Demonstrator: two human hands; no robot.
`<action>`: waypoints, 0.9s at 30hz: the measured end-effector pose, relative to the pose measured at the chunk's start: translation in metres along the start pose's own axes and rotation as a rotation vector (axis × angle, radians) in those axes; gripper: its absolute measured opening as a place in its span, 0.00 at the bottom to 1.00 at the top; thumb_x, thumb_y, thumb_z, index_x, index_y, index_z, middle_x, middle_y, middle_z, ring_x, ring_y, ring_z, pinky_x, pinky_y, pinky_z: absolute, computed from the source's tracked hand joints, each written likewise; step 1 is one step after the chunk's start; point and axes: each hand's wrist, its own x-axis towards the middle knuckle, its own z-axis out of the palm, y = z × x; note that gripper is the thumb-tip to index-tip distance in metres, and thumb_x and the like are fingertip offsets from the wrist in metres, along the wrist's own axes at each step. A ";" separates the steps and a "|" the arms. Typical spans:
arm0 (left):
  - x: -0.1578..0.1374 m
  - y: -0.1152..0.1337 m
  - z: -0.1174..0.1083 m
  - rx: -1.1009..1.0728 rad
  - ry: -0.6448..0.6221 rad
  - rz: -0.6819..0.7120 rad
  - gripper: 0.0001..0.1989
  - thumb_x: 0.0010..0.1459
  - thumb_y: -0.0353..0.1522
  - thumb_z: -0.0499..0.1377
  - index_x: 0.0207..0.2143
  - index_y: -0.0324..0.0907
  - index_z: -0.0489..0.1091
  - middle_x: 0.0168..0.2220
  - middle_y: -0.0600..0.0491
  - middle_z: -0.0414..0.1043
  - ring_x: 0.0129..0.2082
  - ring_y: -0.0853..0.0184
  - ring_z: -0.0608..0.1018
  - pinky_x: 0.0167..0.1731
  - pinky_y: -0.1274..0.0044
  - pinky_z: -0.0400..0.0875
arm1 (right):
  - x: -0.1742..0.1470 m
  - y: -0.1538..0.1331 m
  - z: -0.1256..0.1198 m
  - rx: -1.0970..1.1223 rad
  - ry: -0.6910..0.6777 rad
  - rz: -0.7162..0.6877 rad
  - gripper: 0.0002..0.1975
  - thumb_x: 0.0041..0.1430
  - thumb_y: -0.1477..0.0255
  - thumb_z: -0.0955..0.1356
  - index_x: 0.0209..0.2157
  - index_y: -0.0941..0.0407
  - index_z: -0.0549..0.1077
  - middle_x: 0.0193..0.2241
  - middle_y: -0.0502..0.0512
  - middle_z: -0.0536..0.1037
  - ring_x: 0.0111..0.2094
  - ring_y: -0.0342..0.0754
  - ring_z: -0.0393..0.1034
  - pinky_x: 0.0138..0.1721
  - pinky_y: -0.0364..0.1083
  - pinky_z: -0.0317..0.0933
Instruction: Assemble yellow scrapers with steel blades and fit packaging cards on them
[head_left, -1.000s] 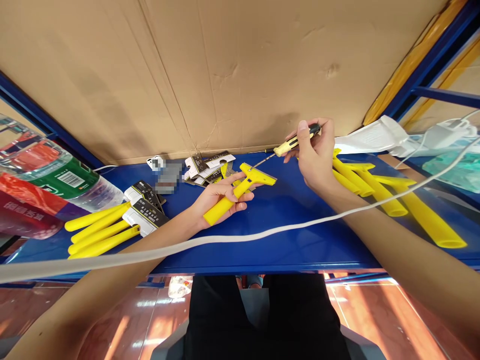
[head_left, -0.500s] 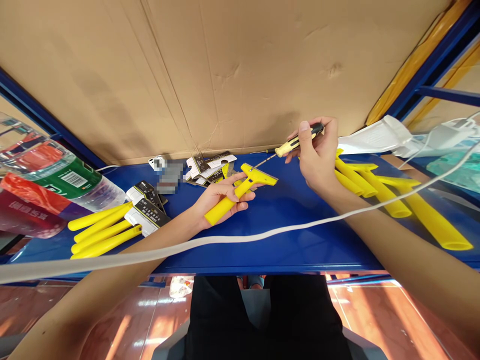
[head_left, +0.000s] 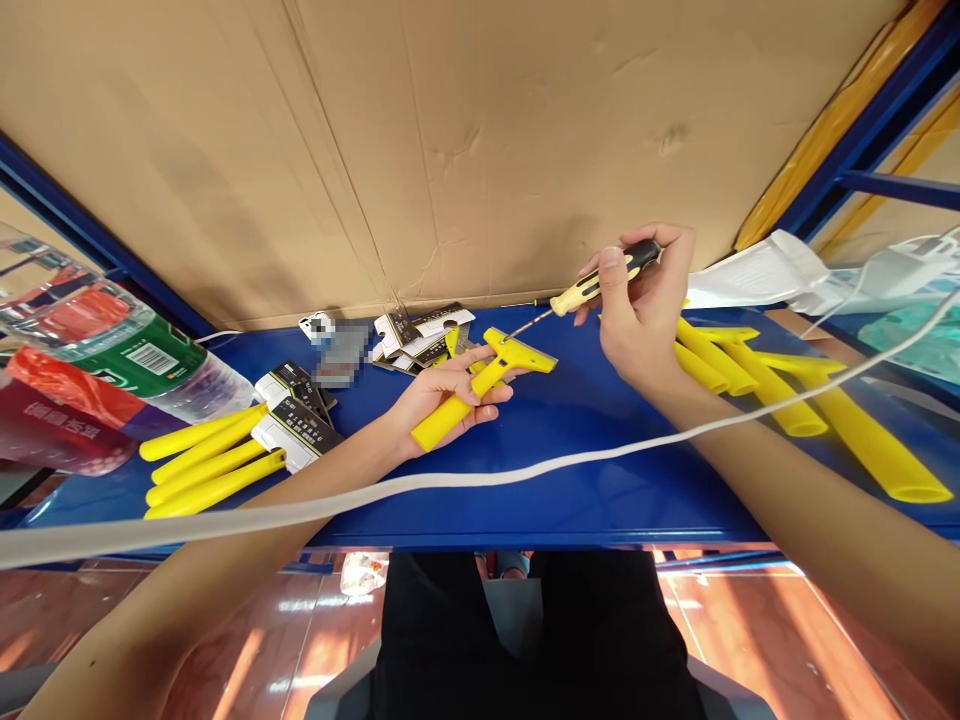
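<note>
A yellow scraper (head_left: 491, 384) with a wide head lies across the palm of my left hand (head_left: 448, 395), whose fingers close around it. My right hand (head_left: 639, 305) grips the black and cream handle of a screwdriver (head_left: 579, 294). The screwdriver slants down to the left, its tip at the screw spot on the scraper's head. To the right, partly behind my right wrist, lie several yellow scraper pieces (head_left: 780, 390). Several yellow handles (head_left: 214, 465) rest at the left beside black and white printed cards (head_left: 296, 430).
More cards (head_left: 420, 335) lie at the back of the blue shelf (head_left: 555, 500), against a cardboard sheet (head_left: 480, 150). A large plastic bottle (head_left: 142, 345) stands at the left. A white cable (head_left: 465, 479) crosses in front of my forearms. White plastic packaging (head_left: 757, 272) is at the right.
My right hand has shifted and turned slightly to the right around the screwdriver handle. The screwdriver tip stays at the scraper's head, and my left hand holds nearly still.
</note>
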 end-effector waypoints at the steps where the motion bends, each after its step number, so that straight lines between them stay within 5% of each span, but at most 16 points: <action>1: 0.000 0.000 -0.001 0.000 -0.003 0.000 0.51 0.41 0.16 0.61 0.71 0.39 0.64 0.62 0.34 0.84 0.38 0.65 0.89 0.32 0.79 0.79 | 0.000 0.000 0.001 -0.002 -0.002 -0.012 0.25 0.74 0.41 0.73 0.60 0.38 0.68 0.52 0.57 0.87 0.49 0.64 0.89 0.33 0.60 0.86; 11: 0.006 -0.004 -0.010 0.019 -0.074 0.001 0.45 0.42 0.16 0.61 0.66 0.40 0.71 0.62 0.37 0.85 0.40 0.63 0.91 0.35 0.78 0.81 | -0.003 -0.018 0.008 -0.032 0.025 -0.053 0.21 0.74 0.44 0.74 0.58 0.38 0.69 0.49 0.56 0.87 0.46 0.61 0.88 0.33 0.59 0.85; 27: 0.000 0.000 -0.003 -0.036 -0.058 -0.003 0.49 0.44 0.16 0.58 0.72 0.41 0.68 0.63 0.37 0.83 0.39 0.66 0.89 0.37 0.79 0.81 | -0.002 -0.020 0.012 -0.029 0.070 -0.025 0.24 0.71 0.41 0.75 0.56 0.38 0.69 0.50 0.56 0.86 0.49 0.62 0.87 0.33 0.60 0.85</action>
